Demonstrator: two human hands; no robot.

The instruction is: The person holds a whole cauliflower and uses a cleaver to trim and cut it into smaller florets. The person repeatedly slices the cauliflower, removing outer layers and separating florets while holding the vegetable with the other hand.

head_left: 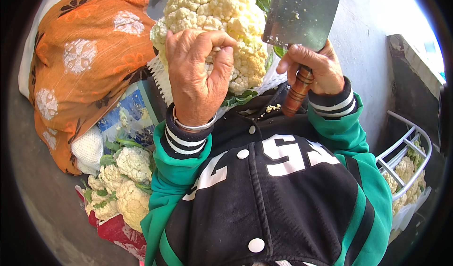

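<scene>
A large pale cauliflower head (pixel 214 11) rests in front of me on a white, ridged-edged surface (pixel 160 79), with green leaves (pixel 240 98) showing under it. Over its near side is my left hand (pixel 198 75), thumb and forefinger pinched close to the florets. Whatever is between those fingertips is too small to make out. My right hand (pixel 318 67) grips a cleaver (pixel 298 91) by its brown wooden handle. The broad grey blade (pixel 304 16) points up and away, just right of the cauliflower, with small white crumbs stuck to it.
Several cauliflower heads (pixel 134 202) are piled at lower left beside a red bag (pixel 120 235). An orange patterned cloth (pixel 89 63) covers something at left. More cauliflower (pixel 406 171) lies by a white rack (pixel 420 134) at right, below a low wall (pixel 410 63). Pale crumbs (pixel 272 108) dot my lap.
</scene>
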